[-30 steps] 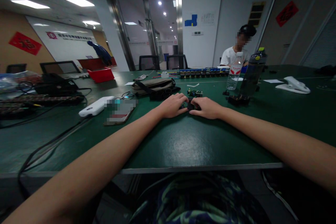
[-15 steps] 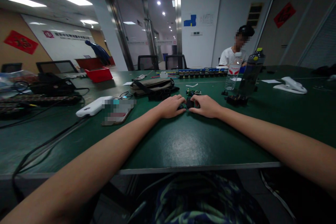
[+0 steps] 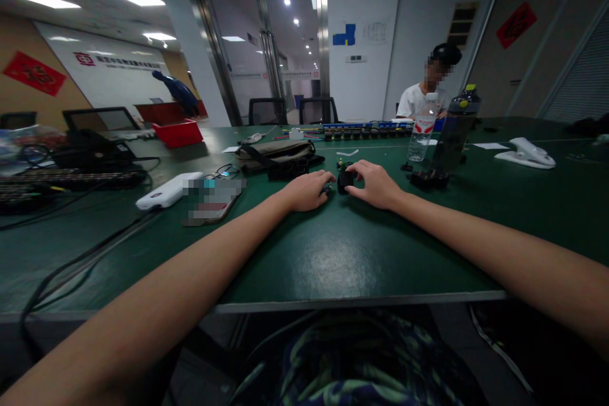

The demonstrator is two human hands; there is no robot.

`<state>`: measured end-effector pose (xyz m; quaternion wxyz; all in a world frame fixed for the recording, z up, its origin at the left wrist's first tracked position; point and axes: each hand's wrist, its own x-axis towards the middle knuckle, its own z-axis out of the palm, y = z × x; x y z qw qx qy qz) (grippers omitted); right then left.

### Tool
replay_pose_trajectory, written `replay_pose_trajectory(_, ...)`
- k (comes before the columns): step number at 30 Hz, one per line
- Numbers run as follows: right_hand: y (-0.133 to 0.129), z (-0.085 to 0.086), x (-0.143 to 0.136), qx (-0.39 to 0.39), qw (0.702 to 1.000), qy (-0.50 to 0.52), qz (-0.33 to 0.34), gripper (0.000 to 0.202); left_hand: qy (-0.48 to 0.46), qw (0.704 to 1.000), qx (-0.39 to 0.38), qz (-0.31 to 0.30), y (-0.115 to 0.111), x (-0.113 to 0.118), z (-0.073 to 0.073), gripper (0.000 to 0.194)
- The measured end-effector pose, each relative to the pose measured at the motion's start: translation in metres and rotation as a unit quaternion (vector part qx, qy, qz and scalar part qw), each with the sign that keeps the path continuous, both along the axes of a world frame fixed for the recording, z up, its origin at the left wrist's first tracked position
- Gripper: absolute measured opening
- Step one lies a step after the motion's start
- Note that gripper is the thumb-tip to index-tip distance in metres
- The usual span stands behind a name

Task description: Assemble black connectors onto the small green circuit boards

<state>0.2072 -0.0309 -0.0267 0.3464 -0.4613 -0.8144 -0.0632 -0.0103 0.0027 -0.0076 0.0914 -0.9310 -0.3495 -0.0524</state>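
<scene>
My right hand (image 3: 378, 185) is closed on a small black block (image 3: 344, 183), thumb low and fingers over its top, at the middle of the green table (image 3: 304, 247). Close on its left, my left hand (image 3: 307, 191) has its fingers curled over a small dark piece (image 3: 327, 189) whose kind I cannot make out. A narrow gap separates the two hands. Just beyond the black block, bits of green and yellow show, mostly hidden by my right fingers. A pale strip (image 3: 347, 153) lies farther back.
Behind my left hand lies a grey-brown bag (image 3: 276, 155). To the left are a phone (image 3: 214, 203) and a white device (image 3: 169, 190) with a cable. On the right stand a clear water bottle (image 3: 422, 130), a dark bottle (image 3: 459, 130) and black parts (image 3: 429, 179). A person (image 3: 423, 98) sits across.
My right hand has risen slightly, and more of the black block shows. The green circuit board beyond it is now mostly hidden. My left hand has shifted slightly left.
</scene>
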Motion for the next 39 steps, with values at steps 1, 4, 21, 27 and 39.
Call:
replay_pose_trajectory(1, 0.0004, -0.0003, -0.0001, -0.004, 1.0, 0.003, 0.008, 0.032, 0.0, 1.0, 0.003, 0.002, -0.0002, -0.0001, 0.0, 0.041)
replay_pose_trajectory(4, 0.0014, -0.001, -0.0002, -0.019, 1.0, 0.003, 0.023, 0.034, 0.001, 1.0, 0.008, 0.011, -0.0007, 0.0, 0.0004, 0.038)
replay_pose_trajectory(21, -0.0014, 0.0034, 0.0004, -0.064, 0.99, -0.045, 0.114, 0.034, -0.003, 0.998, 0.022, 0.051, 0.0003, 0.0013, 0.0007, 0.036)
replay_pose_trajectory(27, -0.0008, 0.0016, 0.0007, -0.076, 0.984, -0.044, 0.153, 0.038, 0.013, 0.998, 0.029, 0.053, -0.0016, 0.0014, 0.0022, 0.035)
replay_pose_trajectory(39, -0.0038, 0.0021, 0.0013, -0.093, 0.976, -0.028, 0.194, 0.034, 0.011, 0.998, 0.031, 0.054, -0.0017, 0.0004, 0.001, 0.041)
